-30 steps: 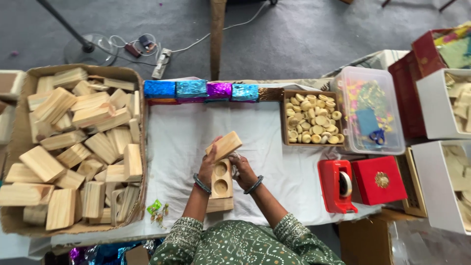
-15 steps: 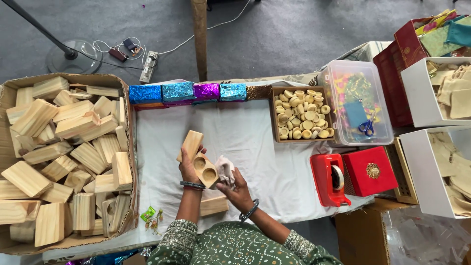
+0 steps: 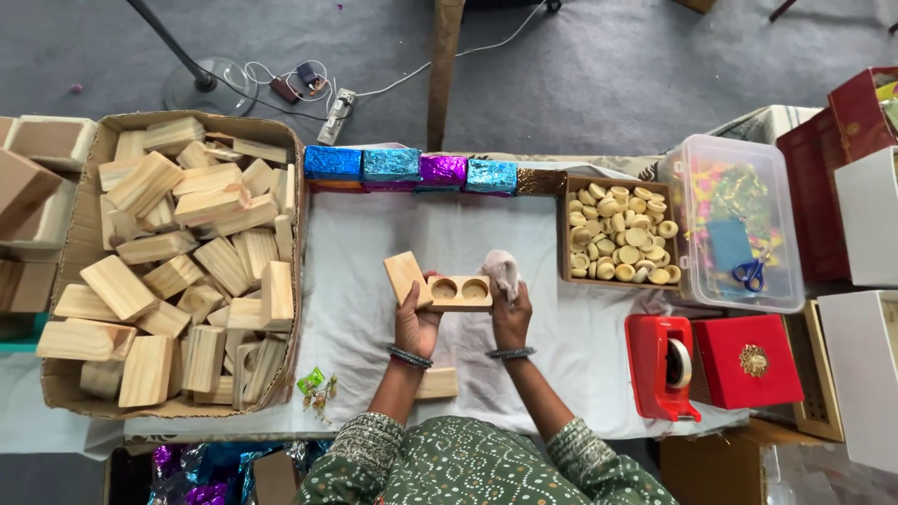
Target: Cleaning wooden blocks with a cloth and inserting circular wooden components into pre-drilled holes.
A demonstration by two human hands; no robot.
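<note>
white boxes [image 3: 865, 234] cut off right; scissors [image 3: 753, 273] blurred

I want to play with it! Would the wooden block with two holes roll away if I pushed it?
Probably not: the wooden block has flat sides, so it would likely slide. It looks stiff and solid, and both hands hold it level without it bending.

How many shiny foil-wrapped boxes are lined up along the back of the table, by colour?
Blue foil-wrapped box: 1
Teal foil-wrapped boxes: 2
Purple foil-wrapped box: 1
Total: 4
</note>
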